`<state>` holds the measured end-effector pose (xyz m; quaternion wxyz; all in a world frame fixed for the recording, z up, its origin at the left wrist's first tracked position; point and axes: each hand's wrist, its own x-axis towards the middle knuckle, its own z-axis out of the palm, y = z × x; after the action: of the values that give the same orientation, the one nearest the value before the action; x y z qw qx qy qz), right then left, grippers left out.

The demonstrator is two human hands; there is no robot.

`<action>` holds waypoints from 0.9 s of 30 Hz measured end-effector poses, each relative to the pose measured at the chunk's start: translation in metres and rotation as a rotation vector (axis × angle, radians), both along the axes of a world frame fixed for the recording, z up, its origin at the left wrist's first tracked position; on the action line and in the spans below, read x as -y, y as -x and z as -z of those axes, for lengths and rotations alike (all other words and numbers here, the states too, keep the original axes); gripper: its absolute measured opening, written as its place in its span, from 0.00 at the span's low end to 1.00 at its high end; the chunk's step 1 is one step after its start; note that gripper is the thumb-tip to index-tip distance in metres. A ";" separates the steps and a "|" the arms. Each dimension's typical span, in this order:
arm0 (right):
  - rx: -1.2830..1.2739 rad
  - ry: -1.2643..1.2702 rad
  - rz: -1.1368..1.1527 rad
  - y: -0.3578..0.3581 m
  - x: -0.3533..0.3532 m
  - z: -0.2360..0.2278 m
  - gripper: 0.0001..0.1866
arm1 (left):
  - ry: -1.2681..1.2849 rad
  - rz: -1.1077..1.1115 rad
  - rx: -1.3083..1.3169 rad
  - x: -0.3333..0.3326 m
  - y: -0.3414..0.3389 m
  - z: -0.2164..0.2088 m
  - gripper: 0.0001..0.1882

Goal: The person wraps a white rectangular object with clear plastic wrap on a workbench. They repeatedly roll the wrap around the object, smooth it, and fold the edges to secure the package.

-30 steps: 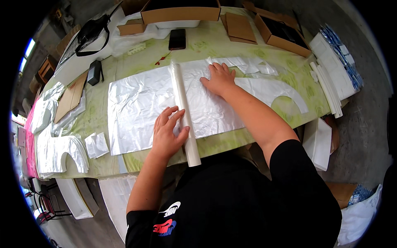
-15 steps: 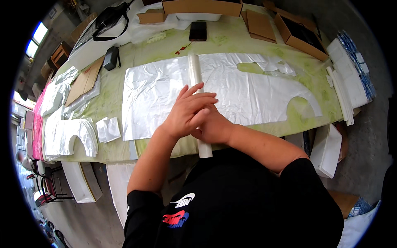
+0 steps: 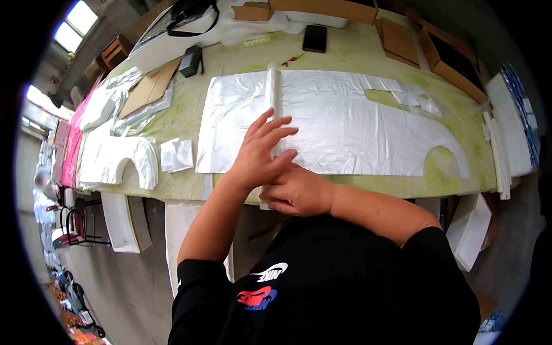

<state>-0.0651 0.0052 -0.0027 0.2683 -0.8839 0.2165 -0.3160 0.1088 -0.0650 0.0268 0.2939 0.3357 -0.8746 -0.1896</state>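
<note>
Roll [image 3: 273, 87] lies across plastic sheet [image 3: 345, 135], 12 o'clock from left hand [image 3: 260, 154], fingers spread, and 11 o'clock from right hand [image 3: 303, 191], half-curled, can't tell if gripping.

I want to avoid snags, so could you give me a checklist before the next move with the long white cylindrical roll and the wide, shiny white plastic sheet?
1. Long white cylindrical roll lying across the wide, shiny white plastic sheet: ok.
2. Sheet smooth: not ok; wrinkles show.
3. Left hand closed round the roll: not ok; its fingers are spread.
4. Right hand gripping the roll near its close end: cannot tell; the contact is hidden.
5. Flat black rectangular phone apart from the sheet: ok, beyond its far edge.
6. Dark grey box-shaped object apart from the sheet: ok.
</note>
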 end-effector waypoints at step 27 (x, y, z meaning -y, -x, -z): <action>0.184 0.049 0.044 0.043 -0.031 0.006 0.12 | -0.281 -0.846 0.684 0.030 -0.060 0.001 0.50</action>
<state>-0.1080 0.0359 -0.0086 0.2583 -0.8525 0.2028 -0.4068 0.1689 -0.0946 0.0254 -0.0037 0.7354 -0.6757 -0.0500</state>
